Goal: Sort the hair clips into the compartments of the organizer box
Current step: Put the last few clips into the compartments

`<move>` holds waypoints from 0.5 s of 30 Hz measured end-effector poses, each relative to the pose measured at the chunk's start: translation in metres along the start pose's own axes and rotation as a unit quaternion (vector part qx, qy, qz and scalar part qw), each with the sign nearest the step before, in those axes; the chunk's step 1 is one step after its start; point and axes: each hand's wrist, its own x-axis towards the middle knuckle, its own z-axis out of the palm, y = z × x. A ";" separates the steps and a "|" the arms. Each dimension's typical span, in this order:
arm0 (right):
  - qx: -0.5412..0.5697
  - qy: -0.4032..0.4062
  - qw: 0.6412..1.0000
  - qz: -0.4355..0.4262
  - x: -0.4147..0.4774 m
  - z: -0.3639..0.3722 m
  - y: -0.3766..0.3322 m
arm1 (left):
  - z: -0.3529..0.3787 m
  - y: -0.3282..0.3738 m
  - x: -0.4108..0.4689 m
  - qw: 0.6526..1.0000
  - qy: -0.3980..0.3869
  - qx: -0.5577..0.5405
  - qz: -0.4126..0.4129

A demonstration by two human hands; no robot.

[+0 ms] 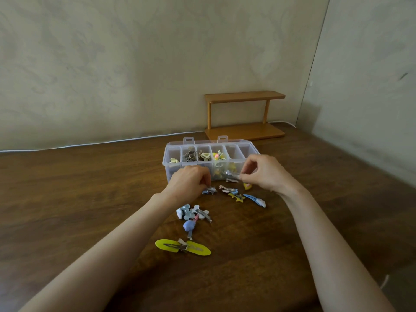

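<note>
silver clip point(234, 176), pinched in right hand point(263, 174)

1. The box point(174, 174) stands on the counter point(90, 188); the shelf point(244, 131) stands behind it to the right, against the wall.
2. A cable point(90, 144) runs along the counter's back edge, left of the shelf.
3. Sorted clips point(203, 156) lie in the box's left and middle compartments.
4. Loose clips point(194, 212) lie before the box, the big clip point(182, 246) nearest the person.
5. The left grip point(188, 183) is on the star clip point(209, 190); the right grip point(262, 172), further right, pinches the held clip point(234, 176) at the box's front.
</note>
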 end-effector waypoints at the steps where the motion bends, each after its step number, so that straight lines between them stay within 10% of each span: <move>1: 0.047 0.022 0.999 -0.003 -0.001 -0.004 0.000 | 0.002 0.001 0.000 1.000 0.006 -0.003 -0.001; 9: 0.080 0.272 0.958 0.035 0.013 -0.012 0.016 | 0.007 -0.001 0.000 0.999 0.016 -0.041 0.009; 15: -0.037 0.289 0.956 0.037 0.022 -0.006 0.010 | 0.006 0.000 0.000 1.000 -0.003 -0.020 0.014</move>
